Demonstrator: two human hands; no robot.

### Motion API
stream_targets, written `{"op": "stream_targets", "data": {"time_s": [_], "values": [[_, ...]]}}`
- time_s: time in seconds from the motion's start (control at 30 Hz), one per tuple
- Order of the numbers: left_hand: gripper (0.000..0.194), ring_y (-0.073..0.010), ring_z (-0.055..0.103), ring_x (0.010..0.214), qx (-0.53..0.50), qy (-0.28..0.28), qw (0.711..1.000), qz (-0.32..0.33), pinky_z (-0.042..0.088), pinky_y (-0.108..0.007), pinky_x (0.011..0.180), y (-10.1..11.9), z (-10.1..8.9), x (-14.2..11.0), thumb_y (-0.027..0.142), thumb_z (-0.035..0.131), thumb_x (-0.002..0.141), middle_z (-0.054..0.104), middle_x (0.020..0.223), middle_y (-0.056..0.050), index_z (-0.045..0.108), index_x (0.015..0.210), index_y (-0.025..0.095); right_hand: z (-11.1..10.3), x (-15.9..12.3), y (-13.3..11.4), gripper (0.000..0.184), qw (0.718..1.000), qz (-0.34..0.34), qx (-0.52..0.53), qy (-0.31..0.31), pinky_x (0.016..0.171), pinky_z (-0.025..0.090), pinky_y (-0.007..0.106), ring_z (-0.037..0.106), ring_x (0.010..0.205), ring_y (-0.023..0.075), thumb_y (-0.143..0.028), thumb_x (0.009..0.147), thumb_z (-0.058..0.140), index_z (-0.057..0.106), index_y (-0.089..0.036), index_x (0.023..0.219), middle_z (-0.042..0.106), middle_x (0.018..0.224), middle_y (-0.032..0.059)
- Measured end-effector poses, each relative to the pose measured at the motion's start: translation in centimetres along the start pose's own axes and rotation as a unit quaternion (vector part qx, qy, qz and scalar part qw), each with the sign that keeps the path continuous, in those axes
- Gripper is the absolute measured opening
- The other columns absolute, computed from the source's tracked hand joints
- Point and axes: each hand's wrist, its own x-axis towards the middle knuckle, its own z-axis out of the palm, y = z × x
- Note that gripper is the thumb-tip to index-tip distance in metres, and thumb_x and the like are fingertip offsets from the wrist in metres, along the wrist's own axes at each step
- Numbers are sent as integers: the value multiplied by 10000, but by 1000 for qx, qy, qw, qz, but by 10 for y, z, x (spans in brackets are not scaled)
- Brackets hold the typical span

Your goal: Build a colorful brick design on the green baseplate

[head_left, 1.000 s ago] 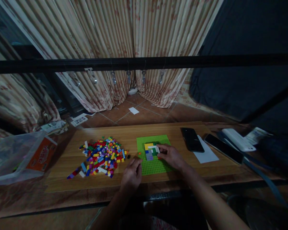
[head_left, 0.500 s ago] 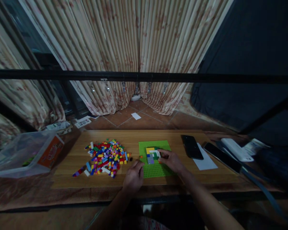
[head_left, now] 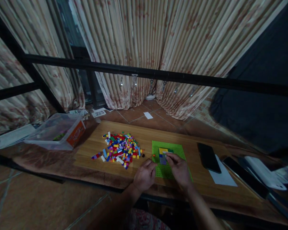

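Observation:
A green baseplate (head_left: 159, 173) lies on the wooden board, carrying a low block of joined toy bricks (head_left: 162, 159) in yellow, blue, purple, white and green. Over the right part of this block is my right hand (head_left: 180, 170), its thumb and index finger pinched together by a white brick. Whether that brick is held or only touched is hard to see. My left hand (head_left: 145, 175) rests by the plate's left edge with curled fingers, and anything inside them is hidden. A small orange brick (head_left: 154, 155) sits at the plate's left side.
Left of the plate spreads a pile of loose coloured bricks (head_left: 121, 148). A clear plastic box (head_left: 50, 142) with an orange label stands farther left. On the right are a black phone (head_left: 208, 158), white paper (head_left: 224, 179) and another dark device (head_left: 244, 177). A dark rail (head_left: 144, 72) crosses beyond.
The camera view has tilted and swung left. My right hand's fingers have drawn from the block's right edge into a pinch over it. My left hand stays curled by the plate.

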Motion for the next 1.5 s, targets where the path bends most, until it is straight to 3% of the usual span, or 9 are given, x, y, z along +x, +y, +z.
{"op": "stream_targets", "data": {"time_s": [0.2, 0.4, 0.47, 0.6, 0.77, 1.03, 1.27, 1.37, 1.5], "values": [[205, -199, 595, 868, 33, 23, 996, 76, 522, -331, 793, -2, 4, -3, 96, 498, 742, 629, 881, -79, 629, 884, 166, 48, 18, -35, 256, 982, -70, -105, -139, 829, 481, 348, 622, 881, 193, -238, 806, 556, 672, -213, 1033, 674, 949, 56], [166, -232, 621, 865, 49, 42, 996, 56, 534, -379, 811, -7, 15, -5, 95, 522, 699, 667, 834, -102, 646, 788, 160, 84, 43, -48, 398, 954, -118, -159, -225, 891, 451, 343, 580, 991, 196, -153, 745, 608, 616, -205, 1140, 628, 1083, 70], [165, -235, 630, 881, 44, 39, 997, 52, 532, -388, 838, -8, 16, -5, 104, 520, 714, 679, 850, -105, 652, 796, 160, 92, 49, -51, 397, 950, -122, -164, -237, 891, 449, 334, 580, 995, 196, -185, 755, 621, 605, -198, 1151, 620, 1081, 78], [293, -251, 621, 1003, 17, 42, 997, 70, 511, -400, 917, -9, 16, -4, 144, 506, 764, 682, 1018, -131, 649, 1020, 135, 107, 56, -54, 305, 948, -121, -187, -228, 846, 455, 326, 592, 926, 196, -281, 788, 625, 632, -204, 1083, 640, 1007, 73], [393, -276, 617, 1036, -20, 37, 998, 52, 520, -420, 910, -9, 15, -5, 146, 537, 740, 678, 1068, -143, 618, 1123, 120, 122, 59, -59, 164, 946, -129, -224, -195, 838, 435, 326, 585, 890, 200, -251, 789, 627, 674, -217, 943, 663, 920, 63], [261, -271, 655, 846, 48, 16, 998, 26, 553, -411, 791, -12, 14, -5, 119, 522, 689, 700, 867, -132, 686, 890, 140, 120, 58, -64, 200, 953, -126, -210, -177, 855, 434, 290, 594, 905, 177, -179, 820, 563, 685, -241, 965, 679, 942, 38], [272, -269, 654, 842, 63, -4, 994, 87, 555, -401, 777, -15, 16, -4, 107, 518, 653, 699, 846, -132, 695, 855, 151, 103, 45, -63, 238, 980, -113, -99, -129, 808, 469, 277, 602, 876, 158, -182, 845, 503, 676, -238, 998, 657, 959, 37], [237, -254, 648, 801, 82, 1, 994, 76, 563, -384, 742, -14, 16, -4, 93, 516, 643, 691, 815, -122, 688, 791, 163, 91, 36, -56, 226, 991, -82, -42, -93, 744, 489, 266, 613, 810, 146, -218, 843, 497, 673, -234, 984, 654, 938, 34], [301, -225, 632, 826, 76, 11, 995, 63, 565, -352, 750, -9, 13, -2, 82, 496, 675, 676, 871, -111, 681, 890, 181, 76, 22, -40, 202, 997, -51, -4, -55, 774, 497, 286, 627, 839, 159, -270, 832, 509, 670, -236, 950, 671, 934, 37]]}}
